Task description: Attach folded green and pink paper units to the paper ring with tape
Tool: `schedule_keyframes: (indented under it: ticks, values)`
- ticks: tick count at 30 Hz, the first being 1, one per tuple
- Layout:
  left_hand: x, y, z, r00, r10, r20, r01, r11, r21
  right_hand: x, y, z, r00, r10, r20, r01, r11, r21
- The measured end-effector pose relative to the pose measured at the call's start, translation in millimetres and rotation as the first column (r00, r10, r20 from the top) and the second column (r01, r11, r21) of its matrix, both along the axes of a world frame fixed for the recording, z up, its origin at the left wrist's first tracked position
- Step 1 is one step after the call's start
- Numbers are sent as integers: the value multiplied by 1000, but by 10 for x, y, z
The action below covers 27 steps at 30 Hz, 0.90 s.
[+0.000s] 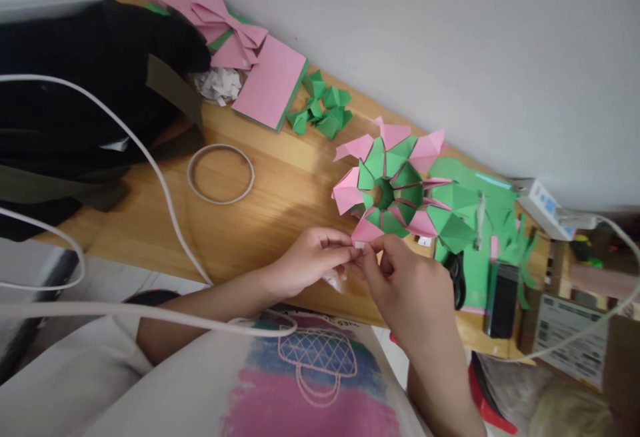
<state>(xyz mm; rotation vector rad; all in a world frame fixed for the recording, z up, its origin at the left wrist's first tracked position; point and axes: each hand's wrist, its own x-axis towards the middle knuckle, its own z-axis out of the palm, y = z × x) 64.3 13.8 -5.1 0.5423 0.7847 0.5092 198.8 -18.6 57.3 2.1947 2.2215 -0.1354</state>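
Observation:
A ring-shaped folded paper piece (405,190), green inside with pink points around it, rests on the wooden table. At its near edge my left hand (315,260) pinches a small white piece (359,245), which touches a pink point. My right hand (403,280) meets the left there, thumb and forefinger closed on the same small white piece. The fingertips of both hands are close together and partly hide it. Green folded bits (327,107) lie beyond the ring, to the left.
A roll of tape (221,174) lies at the left, near a black bag (90,83). Pink sheets (273,82) and crumpled white scraps (220,85) are at the back. Black scissors (456,278), a dark phone (503,300) and a carton (570,340) are at the right. White cables cross the left side.

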Motion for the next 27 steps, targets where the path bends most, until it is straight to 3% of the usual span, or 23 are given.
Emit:
schedule_keyframes:
  ticks: [6, 11, 15, 22, 25, 27]
  values:
    - [-12, -16, -24, 1000, -11, -11, 12, 1000, 19, -32, 27, 24, 996, -18, 84, 22, 999, -48]
    - [-14, -43, -69, 999, 27, 19, -26, 998, -65, -70, 71, 64, 985, -43, 166, 68, 987, -146]
    - [19, -42, -91, 996, 68, 53, -67, 998, -22, -107, 82, 85, 977, -55, 207, 93, 980, -175]
    - [59, -80, -116, 995, 55, 89, -53, 998, -20, -88, 90, 132, 942, -183, 281, 223, 968, -115]
    - [41, -88, -116, 996, 56, 66, -55, 998, -9, 10, 29, 175, 948, -249, 199, 250, 968, 18]
    - [31, -88, -115, 997, 49, 56, -49, 999, -6, 65, -57, 185, 973, -230, -6, 230, 973, 28]
